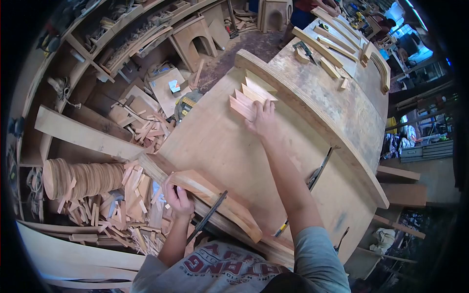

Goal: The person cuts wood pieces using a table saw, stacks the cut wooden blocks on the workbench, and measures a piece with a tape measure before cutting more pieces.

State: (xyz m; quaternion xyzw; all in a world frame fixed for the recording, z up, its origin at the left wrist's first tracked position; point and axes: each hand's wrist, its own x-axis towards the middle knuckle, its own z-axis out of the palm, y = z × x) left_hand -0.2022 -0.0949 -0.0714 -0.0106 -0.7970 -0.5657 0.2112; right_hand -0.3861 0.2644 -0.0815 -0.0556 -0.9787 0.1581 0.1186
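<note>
My right hand reaches far across the wooden panel, its fingers closed over the near ends of several small wooden pieces with pointed ends. These lie side by side by the long curved plywood rail. At the panel's near left edge, my left hand is closed around the end of a curved, shaped wooden piece. A dark bar clamp crosses that piece near its middle. Another clamp lies under my right forearm, partly hidden.
Offcuts are heaped on the left, beside a row of stacked wooden discs. A long board slants above them. Beyond the rail, a second bench top carries wooden strips and a clamp. Another person stands at the far end.
</note>
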